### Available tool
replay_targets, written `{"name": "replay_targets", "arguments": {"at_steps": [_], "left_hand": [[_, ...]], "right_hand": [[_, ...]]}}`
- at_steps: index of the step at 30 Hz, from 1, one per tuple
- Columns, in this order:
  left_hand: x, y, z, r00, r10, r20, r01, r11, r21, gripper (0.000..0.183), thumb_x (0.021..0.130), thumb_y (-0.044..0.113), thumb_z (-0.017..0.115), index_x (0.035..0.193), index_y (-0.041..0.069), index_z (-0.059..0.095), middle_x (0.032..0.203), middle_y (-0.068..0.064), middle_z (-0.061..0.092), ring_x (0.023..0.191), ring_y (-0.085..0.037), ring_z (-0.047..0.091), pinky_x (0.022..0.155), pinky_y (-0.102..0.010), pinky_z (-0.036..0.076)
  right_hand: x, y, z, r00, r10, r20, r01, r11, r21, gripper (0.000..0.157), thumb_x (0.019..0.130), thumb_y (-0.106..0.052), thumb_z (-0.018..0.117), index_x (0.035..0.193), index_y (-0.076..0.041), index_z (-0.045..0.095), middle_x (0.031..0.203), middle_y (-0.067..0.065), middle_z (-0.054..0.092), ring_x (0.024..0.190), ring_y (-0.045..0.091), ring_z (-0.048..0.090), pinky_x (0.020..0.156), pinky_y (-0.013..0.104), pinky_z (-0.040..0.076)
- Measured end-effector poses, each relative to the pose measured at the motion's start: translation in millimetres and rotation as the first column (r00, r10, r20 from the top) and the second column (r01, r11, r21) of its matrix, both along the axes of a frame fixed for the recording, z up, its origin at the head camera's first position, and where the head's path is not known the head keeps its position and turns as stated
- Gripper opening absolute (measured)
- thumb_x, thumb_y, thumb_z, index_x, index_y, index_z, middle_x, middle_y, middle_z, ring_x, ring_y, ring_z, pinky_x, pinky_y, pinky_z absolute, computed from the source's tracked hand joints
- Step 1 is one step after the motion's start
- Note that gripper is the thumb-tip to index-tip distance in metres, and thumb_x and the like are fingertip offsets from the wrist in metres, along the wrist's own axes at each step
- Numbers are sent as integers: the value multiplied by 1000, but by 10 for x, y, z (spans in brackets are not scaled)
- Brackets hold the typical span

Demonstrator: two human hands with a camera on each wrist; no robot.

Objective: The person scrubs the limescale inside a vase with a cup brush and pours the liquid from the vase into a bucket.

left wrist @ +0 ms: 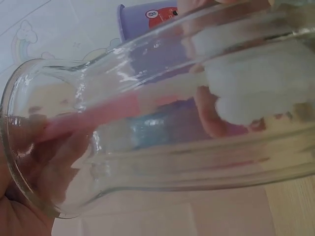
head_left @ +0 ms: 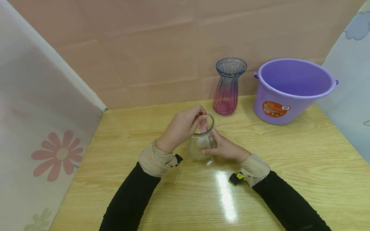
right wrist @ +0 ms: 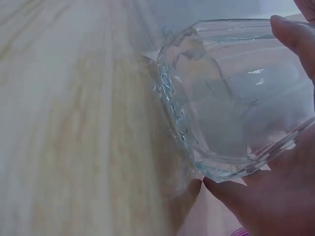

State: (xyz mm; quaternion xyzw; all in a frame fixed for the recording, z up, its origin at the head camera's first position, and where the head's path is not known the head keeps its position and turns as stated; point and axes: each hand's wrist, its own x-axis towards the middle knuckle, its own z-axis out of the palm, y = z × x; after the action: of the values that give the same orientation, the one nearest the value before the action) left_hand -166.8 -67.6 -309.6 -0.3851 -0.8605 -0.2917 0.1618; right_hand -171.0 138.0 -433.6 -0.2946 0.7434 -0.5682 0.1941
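In the head view a clear glass vase stands on the wooden table near the middle. My left hand is at its mouth and pinches the pink handle of a sponge brush. The left wrist view shows the brush's white, soft-looking head inside the glass, lower down the same handle. With my right hand I hold the vase's right side, thumb across the front. Seen from the right wrist, the thick glass base is right at the tabletop, fingers round the wall.
Behind the vase stands a ribbed blue-to-pink glass vase. A purple bucket with a red label is at the back right. A pinkish backdrop rises along the table's far edge, with patterned cloth on the left side.
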Motion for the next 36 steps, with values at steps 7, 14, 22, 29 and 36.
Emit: {"name": "replay_targets", "arguments": {"at_steps": [7,14,22,29,36], "left_hand": [[-13,-6,13,1000,5,0,-5,1000,-5,11,104,10,58,107,0,60,89,-9,69,71,-16,63,66,-24,52],[-5,-6,40,1000,-20,-1,20,997,-80,9,102,10,60,104,1,62,88,-6,69,73,-14,63,68,-22,52],[-11,-54,36,994,-40,-97,29,994,-108,4,103,8,59,104,5,61,84,-5,66,72,-14,63,67,-22,53],[-47,-48,5,996,-27,-82,25,999,-28,8,98,6,67,102,1,72,87,-7,72,71,-14,63,66,-22,52],[-64,19,70,998,69,-12,-70,991,-110,11,102,12,63,97,2,65,80,-6,66,62,-13,55,58,-23,46]], "right_hand": [[0,-10,18,1000,-18,-8,18,1000,4,114,88,-20,82,161,-40,-4,169,1,4,153,27,13,121,56,18],[3,-32,27,999,-34,-21,34,999,13,115,87,-20,82,162,-35,-4,169,-1,3,154,22,6,122,54,13],[15,-72,66,996,-93,1,93,995,34,113,86,-22,83,161,-39,0,166,6,19,148,28,29,119,53,26],[-11,-75,54,995,-101,-25,102,993,54,108,87,-22,82,162,-34,4,167,7,15,150,29,23,120,55,23],[-27,-73,30,994,-104,-17,104,994,33,97,87,-18,82,159,-32,18,163,9,28,145,32,35,118,55,29]]}}
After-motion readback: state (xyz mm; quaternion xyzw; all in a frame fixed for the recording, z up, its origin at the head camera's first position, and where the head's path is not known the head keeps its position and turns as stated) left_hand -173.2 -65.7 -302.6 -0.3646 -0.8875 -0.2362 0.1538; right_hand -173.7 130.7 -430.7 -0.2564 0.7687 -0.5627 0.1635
